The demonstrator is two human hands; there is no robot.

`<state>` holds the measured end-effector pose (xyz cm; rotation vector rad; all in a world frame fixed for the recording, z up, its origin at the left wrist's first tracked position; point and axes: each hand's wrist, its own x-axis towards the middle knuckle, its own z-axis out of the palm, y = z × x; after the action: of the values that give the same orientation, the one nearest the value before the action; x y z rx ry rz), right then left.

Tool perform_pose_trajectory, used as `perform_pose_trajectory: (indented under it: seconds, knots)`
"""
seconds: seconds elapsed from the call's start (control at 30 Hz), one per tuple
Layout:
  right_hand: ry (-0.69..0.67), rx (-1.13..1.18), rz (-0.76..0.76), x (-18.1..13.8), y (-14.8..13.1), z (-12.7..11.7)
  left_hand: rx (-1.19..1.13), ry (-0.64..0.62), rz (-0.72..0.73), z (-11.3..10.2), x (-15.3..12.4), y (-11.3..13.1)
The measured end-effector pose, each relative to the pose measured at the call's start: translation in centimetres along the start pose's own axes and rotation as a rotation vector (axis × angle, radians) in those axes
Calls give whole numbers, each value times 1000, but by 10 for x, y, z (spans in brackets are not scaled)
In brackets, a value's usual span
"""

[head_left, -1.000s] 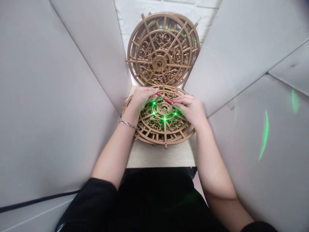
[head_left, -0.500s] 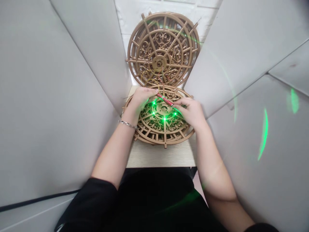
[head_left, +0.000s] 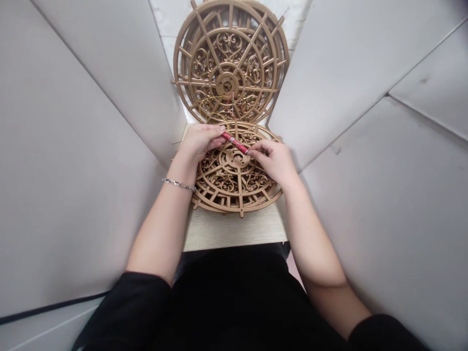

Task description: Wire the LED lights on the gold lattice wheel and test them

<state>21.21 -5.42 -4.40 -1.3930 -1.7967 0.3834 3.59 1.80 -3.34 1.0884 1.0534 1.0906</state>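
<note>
Partitions: pale grey panels (head_left: 73, 161) close in on both sides, leaving a narrow bay between them.
Tabletop: light wood surface (head_left: 234, 231) at the bottom of the bay, its near edge just above the person's dark clothing.
Upright discs: stacked gold openwork discs (head_left: 230, 58) lean on edge against the white back wall, thin coloured wires (head_left: 215, 105) hanging at their lower part.
Flat disc: gold openwork disc (head_left: 237, 183) lies flat on the tabletop, just in front of the upright ones, under both hands.
Left hand (head_left: 200, 141): rests over the far left part of the flat disc, fingertips pinched on the upper left end of the red stick; a silver bracelet (head_left: 179, 184) circles the wrist.
Right hand (head_left: 275, 158): over the right part of the flat disc, fingers curled and pinching the stick's lower right end.
Red stick (head_left: 236, 143): slim, slanted down to the right, held between the two hands above the flat disc's hub.
</note>
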Motion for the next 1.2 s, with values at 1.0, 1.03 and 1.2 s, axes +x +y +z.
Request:
perform_pose_trajectory:
  seconds: [1.0, 1.03, 1.2]
  knots:
    - [0, -42, -17, -2, 1, 0, -48, -10, -4, -1, -3, 1]
    - [3, -46, -9, -2, 1, 0, -52, -7, -7, -1, -3, 1]
    - [-11, -49, 15, -3, 4, -2, -58, -2, -4, -1, -4, 1]
